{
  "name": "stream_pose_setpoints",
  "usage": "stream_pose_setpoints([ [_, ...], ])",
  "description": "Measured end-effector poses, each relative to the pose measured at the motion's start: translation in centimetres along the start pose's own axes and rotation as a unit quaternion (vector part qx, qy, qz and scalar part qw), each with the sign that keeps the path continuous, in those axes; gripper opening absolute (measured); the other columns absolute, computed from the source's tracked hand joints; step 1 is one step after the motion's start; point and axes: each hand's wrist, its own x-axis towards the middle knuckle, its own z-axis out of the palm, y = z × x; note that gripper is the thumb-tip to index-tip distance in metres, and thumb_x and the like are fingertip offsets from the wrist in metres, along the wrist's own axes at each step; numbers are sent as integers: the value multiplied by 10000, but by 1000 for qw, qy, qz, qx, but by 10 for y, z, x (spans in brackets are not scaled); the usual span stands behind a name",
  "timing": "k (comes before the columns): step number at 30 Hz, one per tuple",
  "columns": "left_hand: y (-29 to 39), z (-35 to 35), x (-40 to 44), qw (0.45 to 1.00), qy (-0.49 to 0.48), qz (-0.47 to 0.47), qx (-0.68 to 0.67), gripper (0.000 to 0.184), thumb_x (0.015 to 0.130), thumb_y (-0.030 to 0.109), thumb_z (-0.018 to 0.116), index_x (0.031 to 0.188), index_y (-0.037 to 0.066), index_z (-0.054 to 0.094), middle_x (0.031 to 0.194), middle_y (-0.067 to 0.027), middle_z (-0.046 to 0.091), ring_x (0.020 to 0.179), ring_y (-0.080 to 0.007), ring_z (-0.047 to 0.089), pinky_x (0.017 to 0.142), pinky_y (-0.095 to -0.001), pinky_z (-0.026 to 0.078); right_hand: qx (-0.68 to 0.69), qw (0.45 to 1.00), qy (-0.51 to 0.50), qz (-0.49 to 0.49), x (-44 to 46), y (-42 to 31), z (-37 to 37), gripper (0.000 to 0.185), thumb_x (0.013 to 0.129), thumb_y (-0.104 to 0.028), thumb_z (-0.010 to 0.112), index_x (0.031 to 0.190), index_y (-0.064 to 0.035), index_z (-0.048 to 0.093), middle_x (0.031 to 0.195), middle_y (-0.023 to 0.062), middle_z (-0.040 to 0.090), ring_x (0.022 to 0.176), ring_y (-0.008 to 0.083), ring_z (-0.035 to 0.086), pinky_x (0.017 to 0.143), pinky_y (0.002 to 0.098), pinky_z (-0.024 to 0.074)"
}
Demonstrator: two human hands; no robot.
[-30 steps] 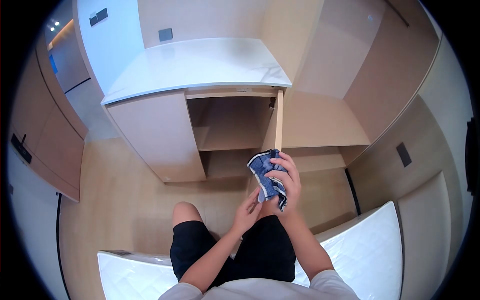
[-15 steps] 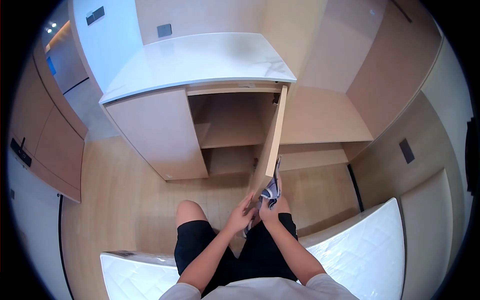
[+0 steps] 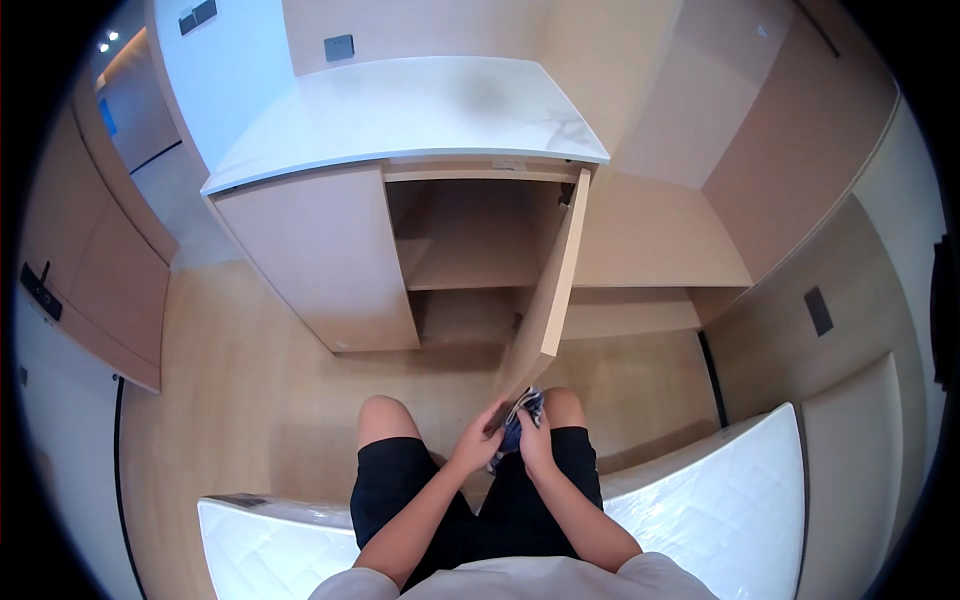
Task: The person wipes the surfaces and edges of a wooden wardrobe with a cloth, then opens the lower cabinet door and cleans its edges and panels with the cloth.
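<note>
A wooden cabinet door stands swung open toward me, its lower front corner just above my hands. My right hand is closed around a dark patterned cloth, bunched up between my knees. On the cloth's other side, my left hand is closed on its edge, with the fingertips close to the bottom of the door. Part of the cloth is hidden by my fingers. Behind the door, the cabinet shows an inner shelf in its open compartment.
A white marbled countertop tops the cabinet. To its right is a built-in wooden bench. A plastic-wrapped white mattress extends on both sides of me. A door with a dark lock is at far left, above wood flooring.
My right hand has drawn the cloth down from the outer side of the door to below its corner. My left hand has shifted from the door's edge to the cloth.
</note>
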Motion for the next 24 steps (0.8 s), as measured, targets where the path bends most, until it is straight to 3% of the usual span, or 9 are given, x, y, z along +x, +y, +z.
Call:
stream_pose_setpoints([
  [7,9,-16,-8,996,-44,-18,75,655,965,173,712,1567,131,458,1508,-87,541,1333,-232,530,1123,-398,408,156,981,-22,109,-49,-15,-26,344,1024,-195,615,1321,-21,625,1256,56,673,1178,176,625,1038,327,459],
  [10,8,-17,-15,980,-49,71,180,664,948,207,749,1545,107,476,1479,-110,542,1343,-246,514,1128,-393,399,143,980,-40,132,-60,-23,-26,354,1021,-207,625,1322,-22,628,1256,56,674,1181,176,625,1036,321,460],
  [13,30,-11,-33,992,-32,12,121,691,915,204,786,1531,106,489,1498,-157,510,1384,-277,482,1152,-395,380,130,983,-74,107,-70,-42,-15,369,1018,-218,639,1327,-17,624,1250,56,676,1176,168,627,1029,316,464],
  [14,29,-10,-38,998,1,39,49,792,821,211,868,1519,119,507,1496,-201,519,1377,-345,482,1158,-432,373,117,983,-94,107,-71,-48,-15,374,1015,-221,650,1326,-15,623,1250,56,676,1168,162,629,1021,313,469],
  [17,63,-16,-54,993,5,114,33,613,906,183,801,1468,103,570,1576,-164,426,1415,-301,455,1196,-404,332,89,979,-146,113,-71,-62,-15,371,1013,-204,650,1328,-10,617,1256,59,675,1163,165,632,1016,313,473],
  [20,77,-33,-62,983,-26,166,70,448,921,185,789,1346,93,682,1582,-149,423,1417,-272,452,1183,-413,344,134,969,-169,120,-69,-60,-17,376,1014,-184,650,1345,-13,600,1258,62,669,1175,170,627,1027,322,474],
  [23,84,-43,-70,997,-5,64,44,263,887,131,805,1145,90,775,1602,-165,405,1440,-294,437,1164,-456,364,168,958,-197,121,-74,-69,-14,417,1015,-176,653,1395,-32,557,1294,62,649,1209,176,611,1057,338,465],
  [24,80,-45,-69,997,9,68,19,285,904,138,792,1182,93,751,1593,-157,413,1435,-290,439,1156,-446,374,179,954,-209,119,-76,-73,-13,445,1014,-173,654,1421,-42,535,1316,61,638,1223,176,602,1068,344,460],
])
